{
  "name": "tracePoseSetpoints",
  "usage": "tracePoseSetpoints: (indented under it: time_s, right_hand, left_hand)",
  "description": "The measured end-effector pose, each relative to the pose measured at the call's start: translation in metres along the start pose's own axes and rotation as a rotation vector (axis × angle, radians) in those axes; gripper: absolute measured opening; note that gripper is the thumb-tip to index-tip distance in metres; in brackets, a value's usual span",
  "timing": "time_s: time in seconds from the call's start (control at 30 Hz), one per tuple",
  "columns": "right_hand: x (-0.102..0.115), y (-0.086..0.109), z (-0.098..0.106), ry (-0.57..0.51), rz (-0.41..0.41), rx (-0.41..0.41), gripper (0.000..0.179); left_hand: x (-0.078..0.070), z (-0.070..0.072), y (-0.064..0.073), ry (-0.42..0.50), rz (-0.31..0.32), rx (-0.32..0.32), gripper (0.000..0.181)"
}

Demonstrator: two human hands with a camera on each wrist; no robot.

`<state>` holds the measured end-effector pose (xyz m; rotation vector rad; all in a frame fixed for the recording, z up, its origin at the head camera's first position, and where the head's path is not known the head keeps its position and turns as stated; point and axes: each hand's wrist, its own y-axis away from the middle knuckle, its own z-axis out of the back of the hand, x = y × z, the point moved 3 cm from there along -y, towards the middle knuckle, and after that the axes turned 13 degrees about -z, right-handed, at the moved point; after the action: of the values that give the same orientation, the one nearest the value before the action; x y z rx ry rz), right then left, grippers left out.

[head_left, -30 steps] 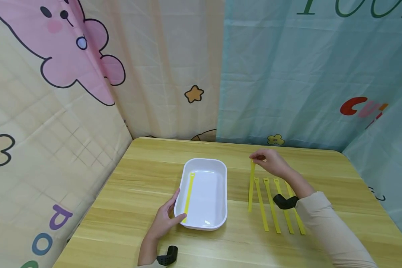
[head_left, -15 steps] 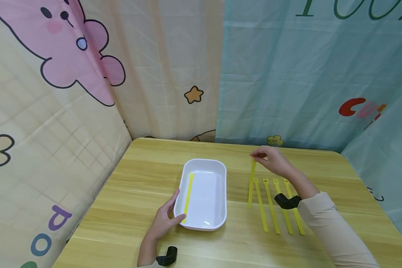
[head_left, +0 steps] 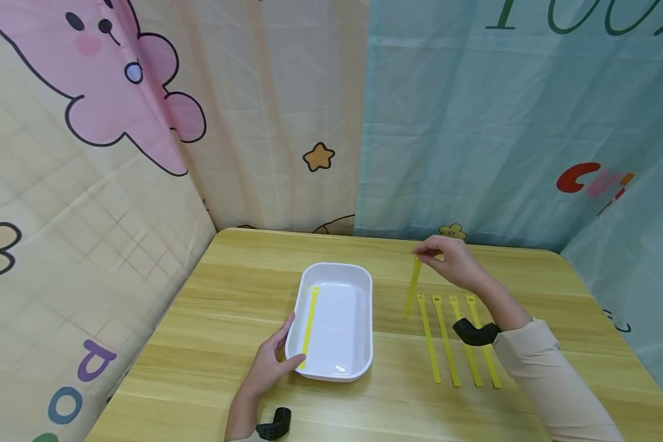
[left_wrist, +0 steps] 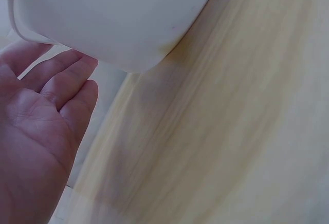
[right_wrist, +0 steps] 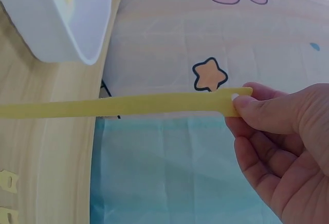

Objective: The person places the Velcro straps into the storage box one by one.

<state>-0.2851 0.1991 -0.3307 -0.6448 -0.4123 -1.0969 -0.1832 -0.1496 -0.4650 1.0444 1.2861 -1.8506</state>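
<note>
My right hand (head_left: 446,261) pinches the slotted head end of a flat yellow cable tie (head_left: 413,285) between thumb and fingers. The strap's tail hangs down above the table; the right wrist view shows the strap (right_wrist: 154,104) stretching out leftward from the fingers. To the left stands a white tray (head_left: 368,344), one yellow tie (head_left: 310,325) lying lengthwise along its left side. My left hand (head_left: 271,362) grips the tray's near left corner, thumb over the rim. In the left wrist view its fingers (left_wrist: 69,82) lie against the tray's outer wall (left_wrist: 113,23).
Several more yellow ties (head_left: 446,344) lie side by side on the wooden table (head_left: 199,368), beneath and left of my right forearm. Printed curtains (head_left: 287,123) hang behind the table's far edge and along the left.
My right hand has risen slightly, lifting the tie so that its lower end has come up off the table. The left hand and tray have stayed in place.
</note>
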Motion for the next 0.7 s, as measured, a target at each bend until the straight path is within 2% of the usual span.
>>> tracePoseSetpoints:
  time_s: [0.7]
  right_hand:
    - [0.027, 0.003, 0.014, 0.009, 0.094, -0.124, 0.02]
  left_hand:
    - [0.001, 0.0, -0.001, -0.016, -0.004, -0.013, 0.073]
